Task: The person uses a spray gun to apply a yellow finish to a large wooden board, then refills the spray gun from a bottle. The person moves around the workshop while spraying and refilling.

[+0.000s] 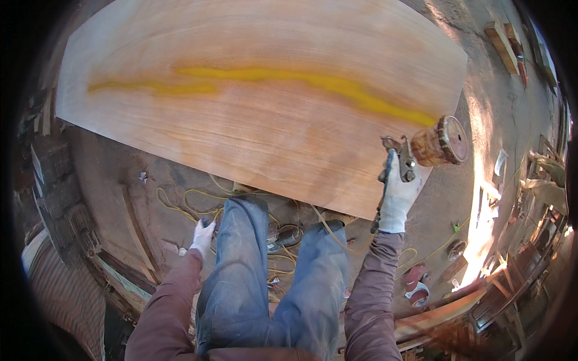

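Your left hand [203, 236]: gloved, fingers curled loosely, empty, low beside your leg. Your right hand [397, 198]: gloved, clenched around the spray gun [421, 147], at the panel's [259, 102] right edge. Panel: wood, yellow streak [313, 81] across.

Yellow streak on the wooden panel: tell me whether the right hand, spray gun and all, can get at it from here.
Probably yes. The right hand holds the spray gun at the panel's near right corner, beside the yellow streak's right end, with nothing between them.
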`<state>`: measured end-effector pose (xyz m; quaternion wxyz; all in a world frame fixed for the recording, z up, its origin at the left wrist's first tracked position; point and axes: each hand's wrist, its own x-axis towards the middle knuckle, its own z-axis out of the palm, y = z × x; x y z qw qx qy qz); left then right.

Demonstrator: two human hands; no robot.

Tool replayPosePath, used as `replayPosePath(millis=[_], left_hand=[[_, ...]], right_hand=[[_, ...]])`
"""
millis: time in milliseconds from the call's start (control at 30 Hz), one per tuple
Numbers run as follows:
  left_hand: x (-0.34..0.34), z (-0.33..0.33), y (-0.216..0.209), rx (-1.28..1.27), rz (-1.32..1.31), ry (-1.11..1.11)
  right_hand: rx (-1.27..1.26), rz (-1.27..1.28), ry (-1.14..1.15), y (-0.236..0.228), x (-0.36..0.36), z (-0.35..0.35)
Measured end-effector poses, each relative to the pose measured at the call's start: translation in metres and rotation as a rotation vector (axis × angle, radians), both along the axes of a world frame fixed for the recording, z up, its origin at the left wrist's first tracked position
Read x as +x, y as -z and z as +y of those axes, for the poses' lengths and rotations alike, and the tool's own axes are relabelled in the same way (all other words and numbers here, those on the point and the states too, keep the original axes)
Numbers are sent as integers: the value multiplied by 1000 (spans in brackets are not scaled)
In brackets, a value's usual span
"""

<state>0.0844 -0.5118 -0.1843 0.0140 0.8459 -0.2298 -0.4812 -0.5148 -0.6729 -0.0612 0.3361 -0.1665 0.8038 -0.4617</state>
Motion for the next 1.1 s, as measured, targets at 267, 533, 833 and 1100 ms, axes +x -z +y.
replayPosePath(millis=[267,533,833,1100], left_hand=[[13,20,-50,139,26,-89],[-28,50,-98,70,146,246],[-11,105,-191,-266,129,-351],[-139,410,-249,166,-8,-531]], right_hand=[[-34,-27,42,-18,8,-5],[-233,-216,46,-93,47,115],[-234,-304,-218,-228,77,152],[-213,-138,-756,-305,78,153]])
